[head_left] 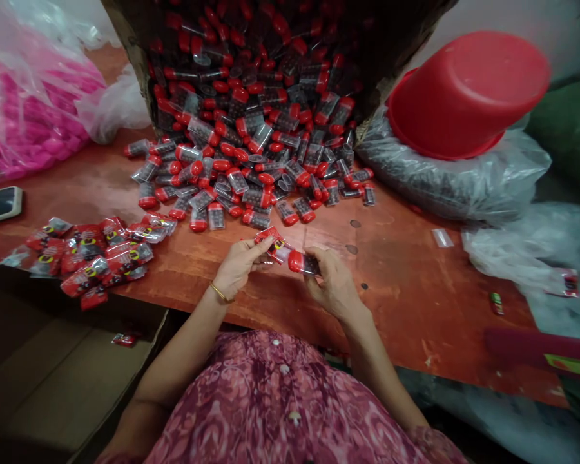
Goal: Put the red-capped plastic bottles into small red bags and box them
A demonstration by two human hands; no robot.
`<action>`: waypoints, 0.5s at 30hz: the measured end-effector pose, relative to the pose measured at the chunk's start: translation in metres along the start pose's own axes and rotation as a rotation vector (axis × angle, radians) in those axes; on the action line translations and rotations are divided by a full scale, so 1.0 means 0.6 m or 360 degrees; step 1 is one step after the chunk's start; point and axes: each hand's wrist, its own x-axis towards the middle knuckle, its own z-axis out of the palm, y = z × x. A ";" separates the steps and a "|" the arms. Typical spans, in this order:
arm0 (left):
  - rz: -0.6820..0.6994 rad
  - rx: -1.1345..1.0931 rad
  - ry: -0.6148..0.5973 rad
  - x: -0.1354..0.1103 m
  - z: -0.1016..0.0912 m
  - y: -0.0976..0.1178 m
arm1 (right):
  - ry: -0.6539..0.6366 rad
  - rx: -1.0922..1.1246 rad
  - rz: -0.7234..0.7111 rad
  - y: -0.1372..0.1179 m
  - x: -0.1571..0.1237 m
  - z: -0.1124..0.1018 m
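Near the table's front edge, my left hand [239, 263] pinches a small red printed plastic packet [274, 245] with a yellow mark on it. Just to its right, my right hand [332, 280] is closed around a small clear container with a red cap [297, 261], dark inside. The red cap points left toward the packet's clear end. Whether the two touch I cannot tell. Beyond my hands spreads a heap of similar red-capped containers [261, 138], spilling from a tipped cardboard box [135, 64]. A pile of red packets [101, 251] lies to the left.
A red bucket [468, 90] sits upside down on a plastic bag of dark pieces [444, 187]. At left are a bag of pink pieces [38, 122] and a phone [0, 205]. Below the table edge stands an open carton [43, 374]. A green-labelled item [496, 303] lies right.
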 end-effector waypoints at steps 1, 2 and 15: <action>0.0003 0.0001 0.0001 0.000 -0.001 0.001 | -0.0006 -0.0012 -0.0015 0.000 0.002 0.000; 0.0001 0.0002 0.0000 0.001 -0.002 0.002 | -0.0020 -0.0019 -0.0030 0.000 0.003 -0.001; -0.0011 0.0088 -0.0021 0.006 -0.012 0.001 | -0.0025 -0.0065 -0.0180 -0.005 0.004 -0.012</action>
